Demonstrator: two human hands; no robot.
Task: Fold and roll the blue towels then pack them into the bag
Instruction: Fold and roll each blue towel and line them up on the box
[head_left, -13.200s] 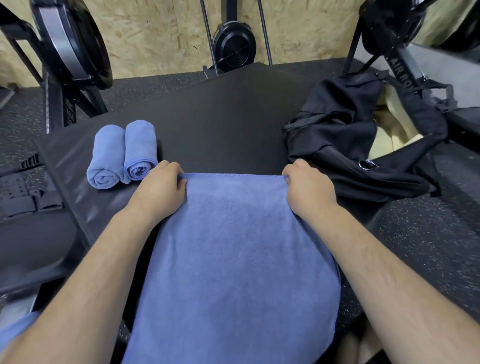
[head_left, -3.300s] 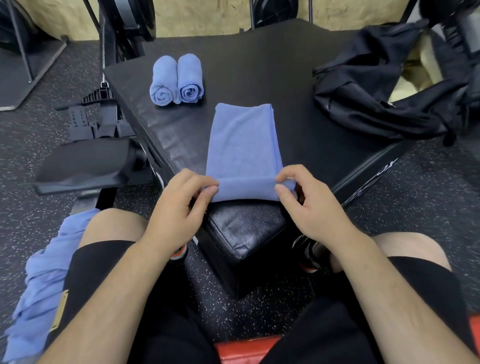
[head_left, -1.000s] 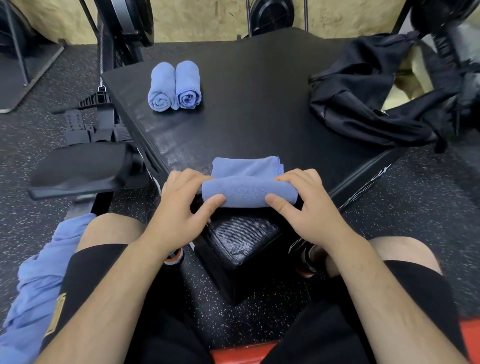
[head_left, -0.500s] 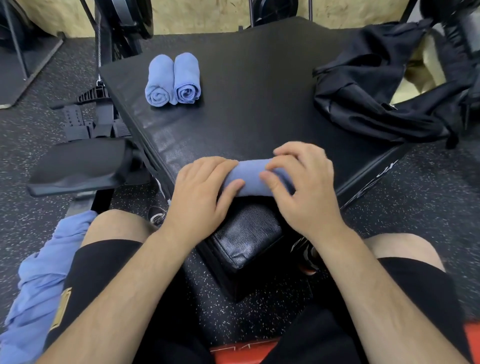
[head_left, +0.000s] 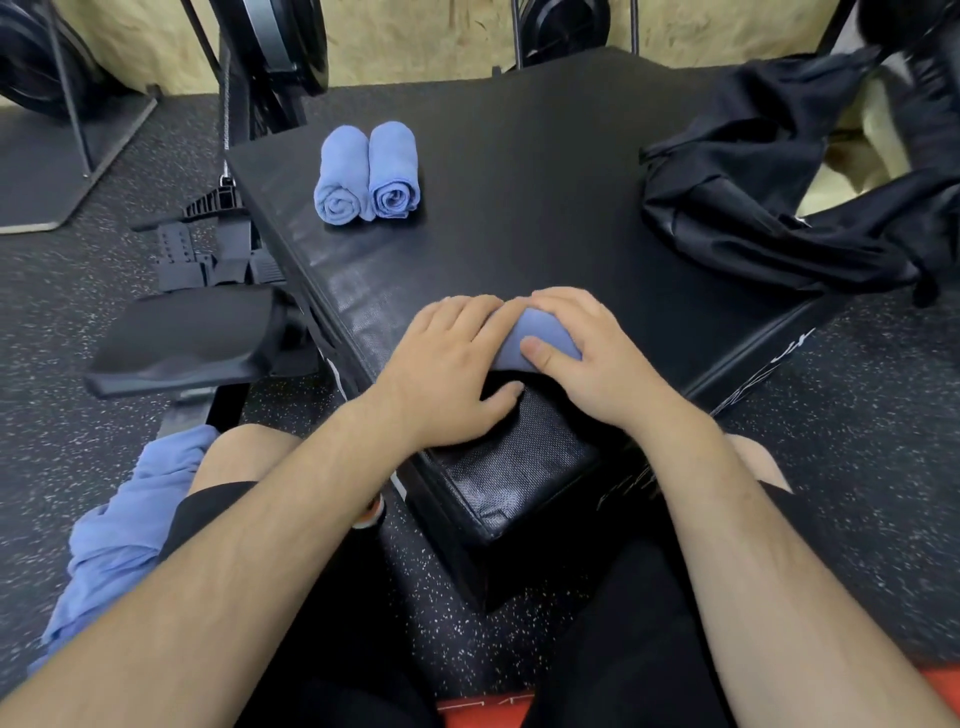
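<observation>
- While the person sits at the near corner of a big black padded box (head_left: 519, 171), the head camera looks down on both hands.
- The left hand (head_left: 447, 364) lies curved over the left end of a soft blue rolled-up towel (head_left: 536, 330). Its thumb is down on the box just below the roll.
- The right hand (head_left: 597, 358) wraps round the right end of the same roll. Its fingers go over the far side and its thumb presses on the near side.
- That roll lies across the near corner of the box. Only a bit of blue shows between the two hands.
- Two tight blue towel rolls (head_left: 363, 179) lie side by side, touching, at the far left of the box, well apart from the hands.
- A floppy black cloth bag (head_left: 769, 218) lies at the far right of the box. Its mouth is open and shows a pale inside.
- A loose heap of blue towels (head_left: 119, 530) lies on the speckled black floor (head_left: 857, 426) beside the person's left leg.
</observation>
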